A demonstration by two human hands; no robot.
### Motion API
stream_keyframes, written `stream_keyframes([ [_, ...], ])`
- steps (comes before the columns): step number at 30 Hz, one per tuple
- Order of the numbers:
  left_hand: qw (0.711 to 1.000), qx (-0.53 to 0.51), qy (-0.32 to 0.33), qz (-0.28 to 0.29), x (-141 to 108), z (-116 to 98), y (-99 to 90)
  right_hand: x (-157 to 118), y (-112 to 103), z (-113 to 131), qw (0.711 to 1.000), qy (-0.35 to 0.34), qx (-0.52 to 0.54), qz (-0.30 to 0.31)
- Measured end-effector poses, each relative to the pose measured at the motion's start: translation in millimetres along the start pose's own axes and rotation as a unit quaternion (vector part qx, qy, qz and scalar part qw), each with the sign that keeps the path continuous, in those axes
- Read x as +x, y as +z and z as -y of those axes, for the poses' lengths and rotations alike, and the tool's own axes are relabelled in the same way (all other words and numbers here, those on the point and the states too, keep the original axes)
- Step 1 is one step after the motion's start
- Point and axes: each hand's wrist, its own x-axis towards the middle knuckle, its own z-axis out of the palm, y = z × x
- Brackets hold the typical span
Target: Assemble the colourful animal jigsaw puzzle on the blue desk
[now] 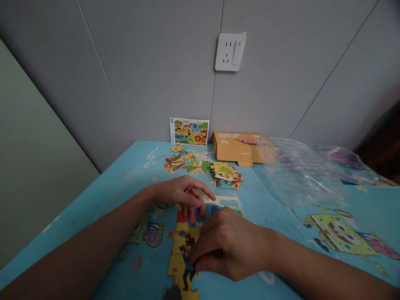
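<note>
A partly joined jigsaw puzzle (178, 250) lies on the blue cloth in front of me, with yellow ground and a dark-clothed figure on it. Over its upper part, my left hand (183, 195) is open, the index finger stretched to the right and the other fingers bent down towards the pieces. My right hand (229, 243) bends over the puzzle's right side, thumb and fingers closed together at the figure. Whatever they pinch is hidden beneath the hand. Beyond the hands lie loose jigsaw pieces (187, 161) and a small stack of pieces (226, 173).
A picture card (189, 131) of animals leans on the wall, beside an orange puzzle box (234, 148). Crumpled clear plastic wrap (303, 171) lies at the right. The cartoon-printed tablecloth (125, 175) runs back to the grey wall, which has a socket (230, 52).
</note>
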Motion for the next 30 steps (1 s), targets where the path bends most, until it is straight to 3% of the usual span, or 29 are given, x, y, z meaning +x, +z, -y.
stream_keyframes([
  [3,0.997,0.030,-0.001,-0.067,1.9,2.0,1.7,-2.5,-3.9,-3.5,1.000,0.005,0.008,0.006],
  [6,0.979,0.079,0.020,-0.186,5.7,3.9,1.4,-5.5,-7.2,-8.3,1.000,0.016,0.002,0.014],
  [10,0.917,0.152,0.049,-0.365,11.1,4.8,-2.3,-6.6,-8.8,-12.0,0.999,0.034,-0.010,0.016],
  [13,0.879,0.204,0.068,-0.425,13.4,8.0,-6.2,-5.3,-7.5,-11.5,0.999,0.035,-0.017,0.010],
  [20,0.827,0.398,0.063,-0.391,10.8,14.1,-7.2,-7.6,-14.5,-15.5,0.996,0.057,-0.065,-0.022],
  [25,0.821,0.450,0.051,-0.348,7.7,10.3,-5.9,-13.7,-29.1,-27.8,0.997,0.056,-0.042,-0.023],
  [30,0.818,0.483,0.046,-0.310,7.5,10.0,-5.3,-10.6,-27.3,-26.8,0.999,0.016,0.005,-0.029],
])
